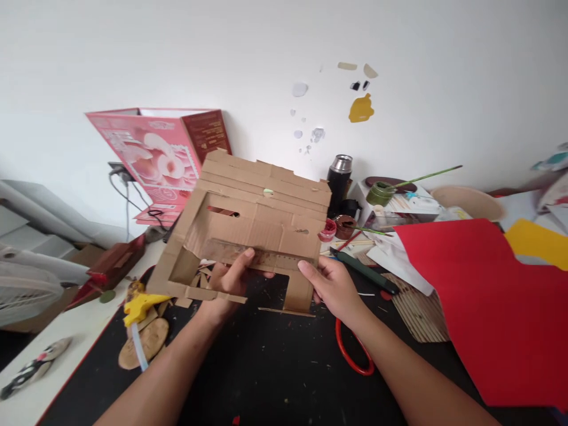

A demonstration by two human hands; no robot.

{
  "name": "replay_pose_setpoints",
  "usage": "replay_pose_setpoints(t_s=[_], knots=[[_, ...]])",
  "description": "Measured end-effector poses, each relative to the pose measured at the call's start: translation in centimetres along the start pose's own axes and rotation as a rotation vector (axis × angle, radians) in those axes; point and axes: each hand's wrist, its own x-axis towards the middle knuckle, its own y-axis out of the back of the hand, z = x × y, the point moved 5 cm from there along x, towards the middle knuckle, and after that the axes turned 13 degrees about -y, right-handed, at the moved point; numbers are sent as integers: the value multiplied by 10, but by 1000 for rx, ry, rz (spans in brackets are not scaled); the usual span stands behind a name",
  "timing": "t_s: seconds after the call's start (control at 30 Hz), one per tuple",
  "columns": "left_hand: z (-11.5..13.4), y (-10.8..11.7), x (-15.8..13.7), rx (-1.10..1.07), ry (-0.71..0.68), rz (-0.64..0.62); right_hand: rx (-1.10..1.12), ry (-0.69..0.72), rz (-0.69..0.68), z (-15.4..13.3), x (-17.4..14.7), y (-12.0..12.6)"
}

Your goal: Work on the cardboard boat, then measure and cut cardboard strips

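Observation:
A brown cardboard cutout (284,207) with a window-like frame at its left is held up, tilted, above the black table. Across its lower part lies a clear ruler (270,258). My left hand (231,278) is closed on the ruler and the cardboard, its thumb pressing on top of the ruler and its fingers partly hidden behind. At the right, my right hand (331,283) pinches the cardboard's edge and the ruler's end, thumb in front. Red-handled scissors (355,349) lie under my right forearm.
A yellow glue gun (144,305) and a wood slice (148,343) lie at the left. A pink box (153,154) stands behind. To the right are a dark green cutter (366,269), corrugated cardboard (419,310), red sheet (497,307), paint jars (344,228) and a black flask (339,177).

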Motion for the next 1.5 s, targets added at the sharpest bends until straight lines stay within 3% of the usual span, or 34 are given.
replay_pose_setpoints(t_s=[0.43, 0.83, 1.5], knots=[[-2, 1, 3, -47, 4, 83, -20, -16, -26, -4, -3, -2], [-4, -2, 2, -19, 18, -4, 2, -18, -21, 1, -1, -1], [-6, -5, 6, 12, 41, 1, 45, 10, -39, 2, 1, -4]])
